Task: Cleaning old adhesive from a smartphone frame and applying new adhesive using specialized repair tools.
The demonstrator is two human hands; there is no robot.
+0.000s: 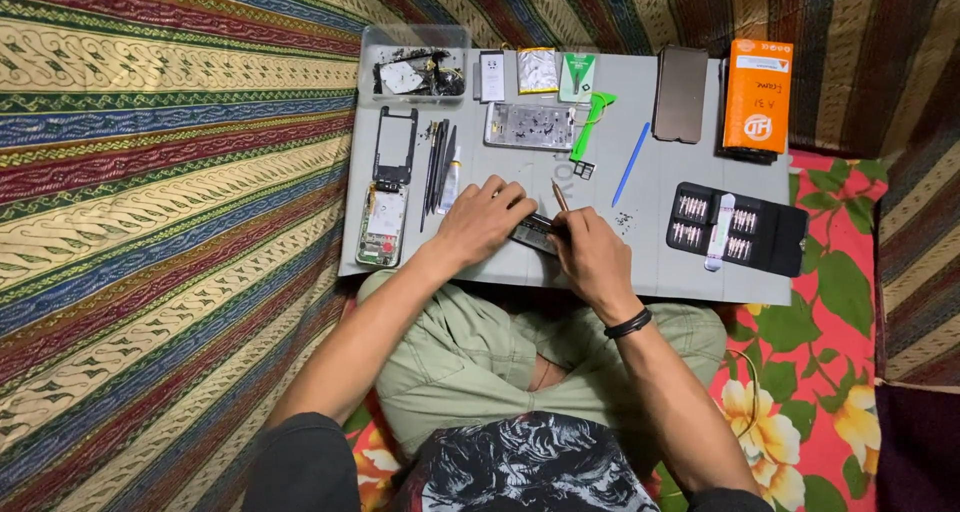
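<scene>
small dark part [533, 234], mostly hidden by hands

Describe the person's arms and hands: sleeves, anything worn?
Both hands are bare, no gloves. The right wrist carries a thin black band. The forearms are uncovered; dark short sleeves show only at the upper arms, near the bottom edge. No rings or watch visible.

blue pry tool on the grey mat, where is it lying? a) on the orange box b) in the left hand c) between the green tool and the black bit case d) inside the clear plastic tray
c: the blue pry tool lies bare on the grey mat, right of the green tool and left of the black bit case.
</scene>
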